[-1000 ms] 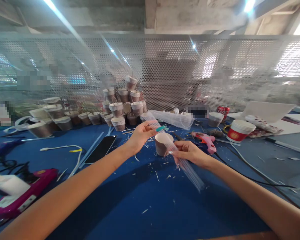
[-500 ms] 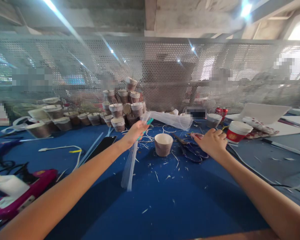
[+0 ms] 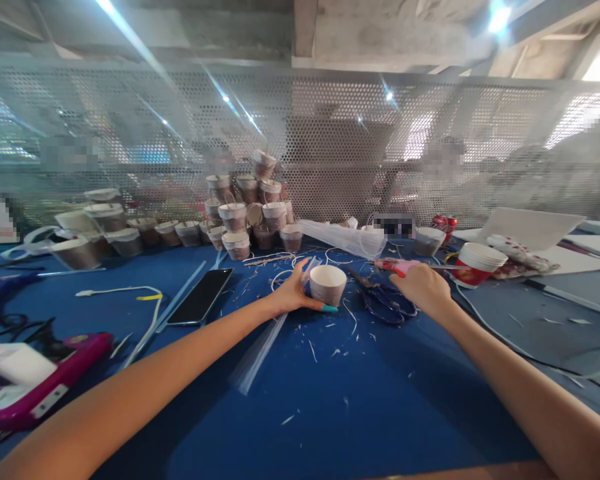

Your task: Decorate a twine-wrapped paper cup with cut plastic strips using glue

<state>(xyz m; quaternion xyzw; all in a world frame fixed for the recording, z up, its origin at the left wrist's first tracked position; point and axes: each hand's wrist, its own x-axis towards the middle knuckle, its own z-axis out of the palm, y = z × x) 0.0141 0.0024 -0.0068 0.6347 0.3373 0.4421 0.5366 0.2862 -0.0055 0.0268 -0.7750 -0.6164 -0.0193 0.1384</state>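
In the head view, a small cup (image 3: 327, 285), brown-grey outside with a pale inside, stands on the blue table. My left hand (image 3: 291, 293) is closed around the cup's left side, its teal-nailed thumb across the front near the base. Clear plastic strips (image 3: 261, 357) run beneath and behind that hand. My right hand (image 3: 423, 283) is closed on a pink-and-red glue gun (image 3: 397, 267), whose thin tip points left toward the cup. Blue-handled scissors (image 3: 387, 303) lie between the cup and my right hand.
Similar cups (image 3: 233, 217) are stacked at the back, beside a clear plastic bundle (image 3: 345, 239). A black phone (image 3: 200, 298) and pink power strip (image 3: 55, 387) lie left. On the right are red-and-white paper cups (image 3: 475, 263) and cords. White scraps litter the table.
My left hand has come down and right from holding up the clear strips to the cup; the strips now lie lower. My right hand has turned slightly, showing more of the glue gun.
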